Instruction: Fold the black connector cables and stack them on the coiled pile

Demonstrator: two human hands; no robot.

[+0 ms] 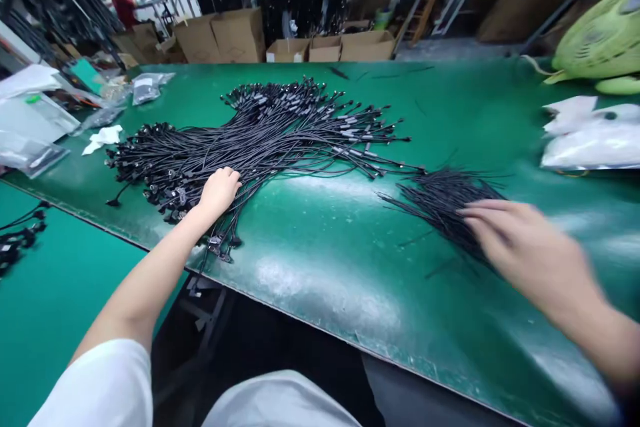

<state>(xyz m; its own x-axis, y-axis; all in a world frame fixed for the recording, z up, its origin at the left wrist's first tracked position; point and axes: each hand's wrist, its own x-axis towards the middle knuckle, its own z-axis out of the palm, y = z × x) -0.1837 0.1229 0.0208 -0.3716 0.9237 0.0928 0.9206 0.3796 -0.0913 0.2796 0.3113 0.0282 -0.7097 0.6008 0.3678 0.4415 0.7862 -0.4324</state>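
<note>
A big heap of black cables [260,140] with connectors at their ends spreads over the green table. My left hand [219,192] lies on the near side of this heap, its fingers curled around some of the cables. To the right, a loose pile of thin black strips that look like cable ties [440,203] rests on the tabletop. My right hand [530,250], slightly blurred, is at the right side of that pile with thumb and fingers pinched on the strips. How many it holds is hidden.
The green table [320,267] has its near edge before me. Plastic bags [147,88] and a white box [40,117] are at the left. A green fan [600,33] and white packages [593,137] stand right. Cardboard boxes [235,37] and a person [123,3] are beyond.
</note>
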